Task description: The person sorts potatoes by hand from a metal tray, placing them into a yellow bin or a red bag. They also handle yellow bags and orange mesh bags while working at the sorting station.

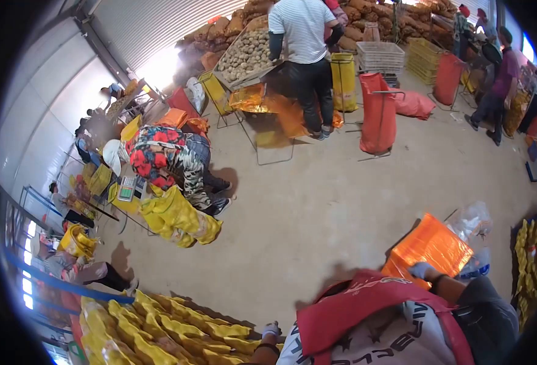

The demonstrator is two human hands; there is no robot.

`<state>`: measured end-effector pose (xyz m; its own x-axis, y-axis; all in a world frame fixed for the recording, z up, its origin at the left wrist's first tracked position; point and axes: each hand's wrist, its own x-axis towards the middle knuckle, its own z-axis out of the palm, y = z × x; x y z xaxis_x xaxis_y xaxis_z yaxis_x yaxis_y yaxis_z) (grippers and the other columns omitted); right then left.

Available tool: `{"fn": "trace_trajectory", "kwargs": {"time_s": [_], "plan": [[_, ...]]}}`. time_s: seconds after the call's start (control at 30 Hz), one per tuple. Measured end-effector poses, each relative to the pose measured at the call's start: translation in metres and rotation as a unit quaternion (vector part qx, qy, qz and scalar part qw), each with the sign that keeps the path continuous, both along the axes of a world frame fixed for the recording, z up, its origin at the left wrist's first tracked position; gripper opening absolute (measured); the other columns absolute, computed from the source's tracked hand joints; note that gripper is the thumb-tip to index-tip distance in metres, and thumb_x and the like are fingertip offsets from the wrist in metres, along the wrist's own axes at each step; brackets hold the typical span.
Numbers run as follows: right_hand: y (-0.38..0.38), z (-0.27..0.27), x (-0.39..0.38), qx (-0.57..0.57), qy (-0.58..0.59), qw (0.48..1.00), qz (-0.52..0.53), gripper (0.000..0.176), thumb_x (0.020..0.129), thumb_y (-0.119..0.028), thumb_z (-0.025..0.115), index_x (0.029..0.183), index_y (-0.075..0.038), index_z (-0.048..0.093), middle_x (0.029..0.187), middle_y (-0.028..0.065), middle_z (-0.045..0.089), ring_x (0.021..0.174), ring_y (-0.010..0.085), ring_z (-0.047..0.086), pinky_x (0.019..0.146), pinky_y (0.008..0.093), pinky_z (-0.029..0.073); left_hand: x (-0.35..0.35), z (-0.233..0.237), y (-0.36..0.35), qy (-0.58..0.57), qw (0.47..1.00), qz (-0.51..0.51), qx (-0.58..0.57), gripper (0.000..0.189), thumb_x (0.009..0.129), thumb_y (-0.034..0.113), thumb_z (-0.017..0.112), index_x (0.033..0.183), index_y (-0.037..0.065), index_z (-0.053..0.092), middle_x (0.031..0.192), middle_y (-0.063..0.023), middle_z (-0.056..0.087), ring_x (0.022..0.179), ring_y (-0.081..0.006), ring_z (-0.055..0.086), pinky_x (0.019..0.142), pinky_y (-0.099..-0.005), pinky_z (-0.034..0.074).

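Observation:
My right hand [422, 271], in a light glove, is on the near edge of a shiny orange bag [436, 246], with its fingers seemingly closed on it. The bag lies spread out flat at the lower right. Clear plastic wrapping [472, 224] is just beyond the bag. Low beside my body, my left hand [271, 330] is gloved too, fingers curled, and nothing shows in it. Nearest to that hand are rows of filled yellow mesh sacks [177, 325].
A person in a floral top bends over yellow sacks [180, 216] by a scale [126, 188]. Farther off, another person stands at a sorting table of potatoes [247, 58]. Red sacks on frames [377, 115], crates [380, 58] and more yellow sacks [531, 261] surround the concrete floor [293, 201].

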<state>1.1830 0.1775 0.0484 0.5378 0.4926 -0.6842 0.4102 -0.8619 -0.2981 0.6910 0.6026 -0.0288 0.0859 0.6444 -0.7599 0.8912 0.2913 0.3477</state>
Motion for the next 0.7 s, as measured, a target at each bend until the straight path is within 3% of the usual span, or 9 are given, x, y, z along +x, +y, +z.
{"fn": "trace_trajectory", "kwargs": {"time_s": [0.03,0.07,0.1,0.23,0.37,0.47,0.53,0.57,0.7], "plan": [[-0.025,-0.028,0.008,-0.079,0.049,0.991,-0.097,0.028,0.083,-0.034,0.052,0.085,-0.011,0.068,0.080,0.0171,0.066,0.079,0.0331,0.064,0.070,0.0406,0.051,0.022,0.006,0.032,-0.007,0.999,0.032,0.000,0.042,0.087,0.045,0.048,0.093,0.006,0.063,0.086,-0.0115,0.064,0.080,-0.0224,0.060,0.068,-0.0359,0.045],[-0.065,-0.074,0.017,-0.081,-0.054,0.978,0.185,0.028,0.081,-0.035,0.059,0.088,-0.010,0.069,0.081,0.0150,0.067,0.074,0.0326,0.065,0.065,0.0382,0.052,0.050,0.011,0.066,-0.022,0.998,0.061,0.003,0.042,0.088,0.045,0.048,0.091,0.006,0.062,0.084,-0.0110,0.064,0.078,-0.0219,0.060,0.067,-0.0358,0.045],[-0.091,-0.099,0.021,-0.127,-0.068,0.964,0.222,0.023,0.078,-0.030,0.064,0.088,-0.010,0.069,0.080,0.0116,0.069,0.074,0.0287,0.067,0.061,0.0363,0.052,0.078,0.015,0.100,-0.039,0.995,0.086,0.008,0.041,0.088,0.045,0.047,0.090,0.006,0.062,0.082,-0.0105,0.064,0.076,-0.0215,0.060,0.065,-0.0356,0.044],[-0.038,-0.074,0.089,-0.225,0.048,0.949,0.217,0.022,0.080,-0.027,0.060,0.089,-0.008,0.067,0.082,0.0109,0.068,0.073,0.0280,0.065,0.061,0.0374,0.051,0.217,0.020,0.232,-0.152,0.977,0.148,0.023,0.041,0.089,0.043,0.046,0.083,0.005,0.061,0.074,-0.0084,0.063,0.068,-0.0198,0.059,0.057,-0.0350,0.043],[0.178,-0.069,0.233,-0.167,-0.021,0.943,0.288,0.021,0.083,-0.024,0.056,0.090,-0.006,0.066,0.084,0.0102,0.068,0.072,0.0273,0.064,0.060,0.0386,0.050,0.368,0.045,0.320,-0.160,0.985,0.052,-0.024,0.044,0.089,0.045,0.045,0.080,0.005,0.061,0.071,-0.0080,0.064,0.064,-0.0179,0.058,0.053,-0.0328,0.041],[0.371,-0.120,0.399,-0.001,-0.121,0.993,0.014,0.036,0.084,-0.035,0.048,0.073,-0.005,0.064,0.074,0.0158,0.066,0.075,0.0329,0.064,0.066,0.0441,0.049,0.440,0.032,0.376,-0.206,0.972,-0.107,-0.031,0.043,0.089,0.044,0.050,0.093,0.004,0.063,0.078,-0.0071,0.064,0.066,-0.0163,0.057,0.060,-0.0314,0.045],[0.531,-0.020,0.463,0.120,-0.104,0.982,-0.104,0.042,0.087,-0.038,0.042,0.094,-0.002,0.063,0.096,0.0252,0.062,0.094,0.0417,0.058,0.086,0.0471,0.045,0.470,0.065,0.403,-0.275,0.948,-0.160,-0.015,0.041,0.089,0.041,0.053,0.101,0.003,0.063,0.081,-0.0069,0.064,0.068,-0.0161,0.057,0.067,-0.0304,0.047],[0.597,-0.004,0.494,0.197,-0.133,0.968,-0.086,0.043,0.085,-0.039,0.041,0.077,-0.002,0.061,0.077,0.0185,0.064,0.072,0.0351,0.060,0.069,0.0431,0.046,0.473,0.051,0.422,-0.263,0.950,-0.157,0.062,0.039,0.090,0.036,0.055,0.108,0.003,0.062,0.087,-0.0090,0.066,0.076,-0.0182,0.060,0.077,-0.0301,0.049],[0.809,0.084,0.534,0.356,-0.048,0.924,-0.127,0.032,0.083,-0.031,0.047,0.084,-0.002,0.060,0.075,0.0126,0.062,0.070,0.0241,0.058,0.068,0.0355,0.045,0.499,0.027,0.527,-0.230,0.969,-0.091,0.008,0.037,0.091,0.034,0.055,0.108,0.002,0.062,0.095,-0.0135,0.067,0.087,-0.0228,0.063,0.079,-0.0323,0.048]]}}
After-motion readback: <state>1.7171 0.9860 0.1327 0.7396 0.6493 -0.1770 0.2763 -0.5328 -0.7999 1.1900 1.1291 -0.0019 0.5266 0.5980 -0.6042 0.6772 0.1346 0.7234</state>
